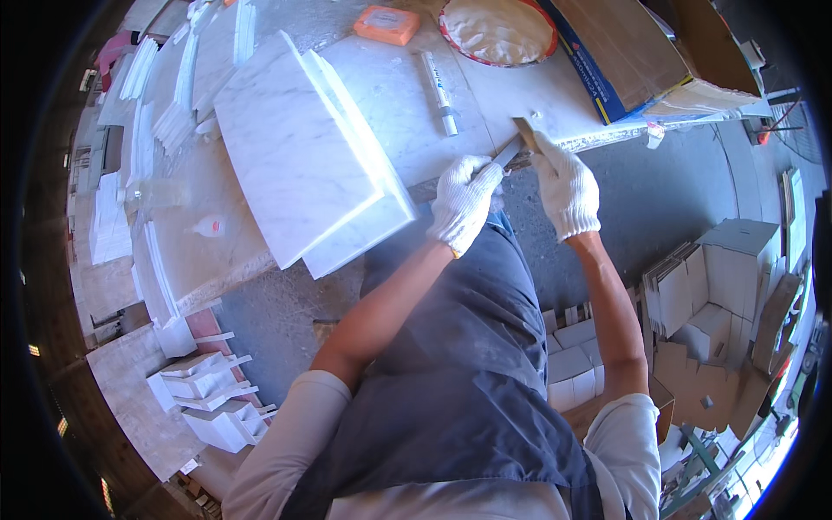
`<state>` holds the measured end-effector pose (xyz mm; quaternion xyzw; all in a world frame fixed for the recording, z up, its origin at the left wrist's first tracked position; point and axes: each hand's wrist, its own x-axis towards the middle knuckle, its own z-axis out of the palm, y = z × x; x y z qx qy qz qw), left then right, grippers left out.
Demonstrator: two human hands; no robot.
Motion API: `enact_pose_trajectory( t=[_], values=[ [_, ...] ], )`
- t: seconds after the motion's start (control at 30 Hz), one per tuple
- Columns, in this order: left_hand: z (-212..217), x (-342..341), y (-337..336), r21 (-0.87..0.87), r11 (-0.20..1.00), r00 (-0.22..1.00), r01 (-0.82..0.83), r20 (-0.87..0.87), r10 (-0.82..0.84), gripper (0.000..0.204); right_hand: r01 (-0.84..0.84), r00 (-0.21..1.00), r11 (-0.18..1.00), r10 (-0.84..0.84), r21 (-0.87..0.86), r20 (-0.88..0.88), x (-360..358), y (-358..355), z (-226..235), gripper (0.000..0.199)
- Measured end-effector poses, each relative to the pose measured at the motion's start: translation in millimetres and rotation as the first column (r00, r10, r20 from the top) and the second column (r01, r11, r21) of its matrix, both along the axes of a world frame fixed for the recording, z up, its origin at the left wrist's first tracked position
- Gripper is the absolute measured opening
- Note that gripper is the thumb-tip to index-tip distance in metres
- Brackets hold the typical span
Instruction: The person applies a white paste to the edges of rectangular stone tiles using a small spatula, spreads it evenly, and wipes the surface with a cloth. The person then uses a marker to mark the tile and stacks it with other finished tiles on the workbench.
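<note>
1. White knit gloves cover both hands. The left hand (464, 201) is closed around the handle of a putty knife (518, 143), whose flat blade lies at the front edge of the marble worktop (390, 104).
2. At about 2 o'clock from the left hand, the right hand (567, 186) has its fingers curled, with the fingertips pressing on the blade near the worktop edge; both hands meet at the tool.
3. At 10 o'clock from the hands, well apart, a stack of white marble slabs (303, 156) lies tilted, overhanging the worktop's front edge.
4. At 11 o'clock, a white marker-like tube (439, 94) lies on the worktop, near the slabs.
5. Farther out at 11 o'clock sits an orange sponge block (387, 23); at 12 o'clock, a red-rimmed bowl of pale paste (497, 31).
6. At 1 o'clock, an open cardboard box (633, 52) rests on the worktop corner.
7. At 9 o'clock and beyond, thin white marble strips (143, 69) lie in piles.
8. Down at 7 o'clock, small white marble shelf pieces (212, 394) stand on the floor; at 4 o'clock, cardboard cartons (719, 277) are clustered.
</note>
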<state>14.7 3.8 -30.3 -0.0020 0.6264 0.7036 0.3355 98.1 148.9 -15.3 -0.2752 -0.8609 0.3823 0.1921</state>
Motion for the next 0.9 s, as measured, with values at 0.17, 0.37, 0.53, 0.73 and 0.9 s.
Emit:
enact_pose_trajectory(
  t=[0.17, 0.37, 0.53, 0.73, 0.9],
  values=[
    [5.4, -1.2, 0.3, -0.001, 1.0, 1.0, 0.029, -0.003, -0.029, 0.023, -0.123, 0.991, 0.992, 0.121, 0.031, 0.052, 0.0, -1.9, -0.7, 0.035],
    [11.5, -1.8, -0.8, -0.117, 0.992, 0.999, 0.043, 0.007, -0.043, 0.024, -0.176, 0.982, 0.983, 0.172, 0.045, 0.081, 3.0, -4.8, -8.2, 0.036],
    [13.6, 1.0, -1.5, -0.12, 0.99, 0.993, 0.069, -0.092, -0.08, 0.024, -0.045, 0.999, 0.998, 0.046, -0.04, 0.01, 6.8, -6.3, -15.3, 0.035],
    [25.3, 4.0, -8.9, -0.464, 0.828, 0.133, -0.313, -0.885, -0.446, 0.025, 0.13, 0.949, 0.828, -0.264, -0.546, -0.175, 16.5, 15.4, 8.9, 0.039],
    [13.8, -6.8, -15.3, -0.493, 0.743, -0.12, -0.453, -0.791, -0.599, 0.016, -0.065, 0.993, 0.98, 0.082, -0.19, 0.083, 13.7, 16.1, 3.7, 0.038]
  ],
)
